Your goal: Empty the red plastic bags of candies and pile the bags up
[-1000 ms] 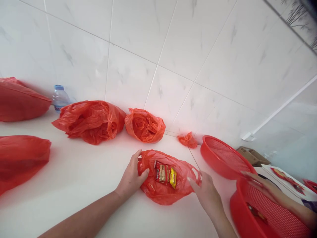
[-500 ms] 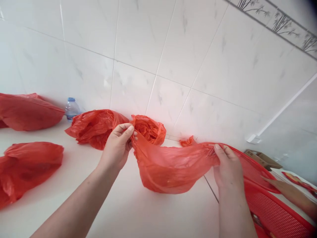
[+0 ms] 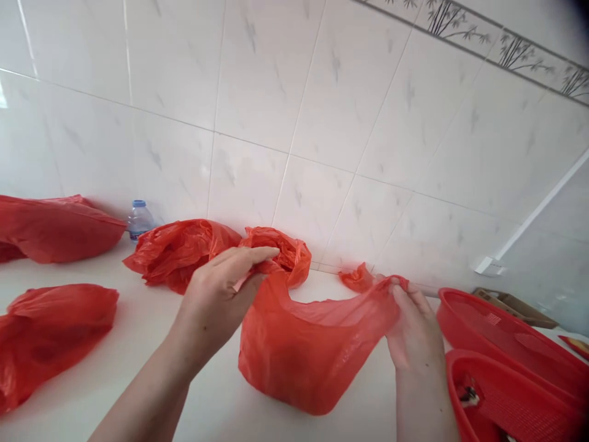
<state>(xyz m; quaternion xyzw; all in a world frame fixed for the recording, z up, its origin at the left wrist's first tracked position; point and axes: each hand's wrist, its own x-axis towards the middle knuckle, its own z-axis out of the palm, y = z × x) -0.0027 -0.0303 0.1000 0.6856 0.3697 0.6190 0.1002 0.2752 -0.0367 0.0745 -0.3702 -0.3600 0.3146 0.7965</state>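
Note:
A red plastic bag (image 3: 308, 350) hangs between my two hands just above the white counter (image 3: 138, 344). My left hand (image 3: 221, 294) pinches its left handle, fingers pressed together. My right hand (image 3: 411, 325) grips the right handle, fingers closed on the plastic. The bag sags in the middle and its bottom touches the counter. Its contents are hidden.
Other red bags lie behind (image 3: 184, 252) (image 3: 283, 248) and at the left (image 3: 55, 227) (image 3: 46, 334). A small water bottle (image 3: 138, 218) stands by the tiled wall. A crumpled red scrap (image 3: 356, 279) lies at the wall. Two red mesh baskets (image 3: 510, 334) (image 3: 515, 399) sit at the right.
Both hands took the bag by its handles and lifted it off the counter; the snack packets inside are now hidden. The other person's hand at the right basket has left view.

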